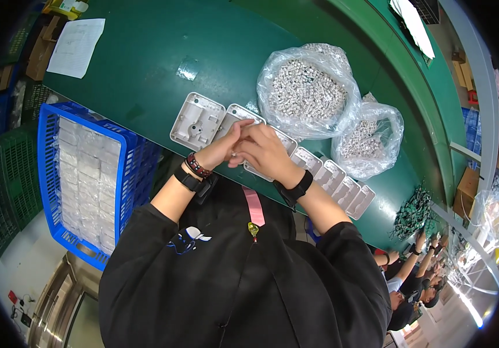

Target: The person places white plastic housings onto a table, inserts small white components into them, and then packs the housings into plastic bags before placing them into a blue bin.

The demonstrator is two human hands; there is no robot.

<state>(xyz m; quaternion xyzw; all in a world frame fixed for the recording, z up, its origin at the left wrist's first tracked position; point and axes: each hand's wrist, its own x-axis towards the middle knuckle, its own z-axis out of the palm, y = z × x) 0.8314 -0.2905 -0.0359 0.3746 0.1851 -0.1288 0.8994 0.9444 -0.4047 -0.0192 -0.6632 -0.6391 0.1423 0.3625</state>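
Note:
My left hand (224, 146) and my right hand (265, 152) meet over a row of white plastic housings at the table's near edge. Both have their fingers bent and pressed together; a tiny pale bit shows at the fingertips, too small to name. To the left of them lies an open square housing (196, 123) with a round hole and moulded ribs. Another housing (239, 113) is partly covered by my hands. Along the edge to the right, several more housings (330, 177) lie side by side. Just beyond my right hand, a clear plastic bag (309, 90) is full of small white parts.
A second bag (367, 139) of white parts stands right of the first. On the left, a blue crate (122, 191) holds wrapped white packs. Dark cables (414, 212) are heaped at the right, near other people's hands. A paper sheet (76, 47) lies far left on the green table (162, 35).

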